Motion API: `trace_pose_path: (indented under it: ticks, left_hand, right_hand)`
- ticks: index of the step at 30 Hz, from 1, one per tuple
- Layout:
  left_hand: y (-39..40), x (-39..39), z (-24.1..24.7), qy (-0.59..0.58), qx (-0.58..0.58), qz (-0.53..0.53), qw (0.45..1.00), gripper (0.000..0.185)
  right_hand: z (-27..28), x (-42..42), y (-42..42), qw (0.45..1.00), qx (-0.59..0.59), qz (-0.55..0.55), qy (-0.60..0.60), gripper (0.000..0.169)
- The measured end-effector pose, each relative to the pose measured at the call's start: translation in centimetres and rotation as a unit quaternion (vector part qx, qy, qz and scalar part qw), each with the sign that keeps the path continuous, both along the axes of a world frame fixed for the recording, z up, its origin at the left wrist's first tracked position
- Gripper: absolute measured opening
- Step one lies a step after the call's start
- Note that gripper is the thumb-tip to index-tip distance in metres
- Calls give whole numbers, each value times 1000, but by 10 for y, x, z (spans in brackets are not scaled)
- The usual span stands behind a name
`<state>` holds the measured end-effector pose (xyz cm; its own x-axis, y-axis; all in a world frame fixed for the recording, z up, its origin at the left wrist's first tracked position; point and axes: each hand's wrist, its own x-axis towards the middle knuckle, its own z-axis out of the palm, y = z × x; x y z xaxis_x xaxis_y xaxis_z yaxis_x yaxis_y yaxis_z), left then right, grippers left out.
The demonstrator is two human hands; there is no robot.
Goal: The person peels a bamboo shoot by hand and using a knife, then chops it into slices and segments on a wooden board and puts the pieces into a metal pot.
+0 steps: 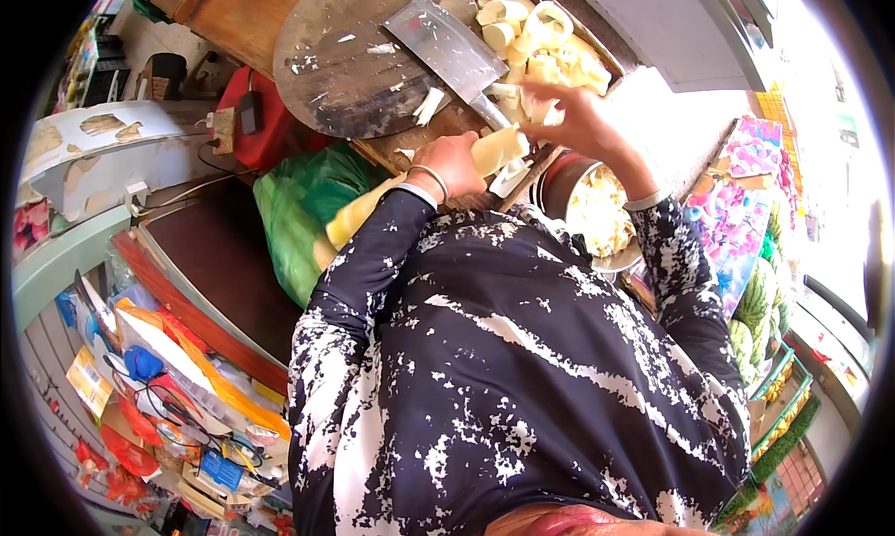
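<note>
My left hand [451, 164] is closed around a long pale yellow stalk [498, 151], which looks like a peeled bamboo shoot. Its lower part runs back beneath my left forearm. My right hand [584, 120] is at the stalk's far end, fingers spread and bent; the thumb side is beside the tip, and contact is unclear. Beyond the hands, a cleaver [447, 46] lies flat on a round wooden chopping board [335, 60], its handle pointing toward me. Cut pale pieces [549, 36] are heaped in a wooden tray right of the board.
A metal pot [570, 190] of pale shavings stands by my right forearm. Left of me are a green plastic bag [297, 211] and a red object [262, 120] beside a power strip [224, 130]. Watermelons [755, 295] sit at far right; packaged goods [168, 389] crowd the lower left.
</note>
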<state>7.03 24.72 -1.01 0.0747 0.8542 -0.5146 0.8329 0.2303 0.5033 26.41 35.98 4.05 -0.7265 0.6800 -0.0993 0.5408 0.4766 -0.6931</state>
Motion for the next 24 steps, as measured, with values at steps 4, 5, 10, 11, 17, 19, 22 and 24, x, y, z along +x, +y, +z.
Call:
trace_pose_path:
  ticks: [4,5,10,11,17,19,22,24]
  left_hand:
    - [-4,-1,12,5,19,-77,997,43]
    - [-5,-3,16,6,24,-89,996,43]
    - [-19,-3,23,48,76,-149,985,42]
    - [-22,-2,23,61,92,-151,982,38]
    - [-36,2,14,84,81,-171,978,37]
    - [-45,4,0,70,108,-165,978,35]
    - [-52,4,-1,73,159,-149,973,32]
    - [-53,3,0,73,192,-143,968,31]
  right_hand:
    - [10,-13,-11,972,-59,173,-147,47]
    - [12,-18,-12,963,-85,191,-169,45]
    - [23,-37,-24,915,-131,272,-268,30]
    - [25,-40,-33,912,-112,276,-281,27]
    - [7,-42,-70,894,2,301,-331,19]
    - [6,-42,-71,878,-8,334,-342,18]
    - [5,-41,-58,883,-60,339,-318,20]
    - [-1,-37,-51,892,-110,334,-284,19]
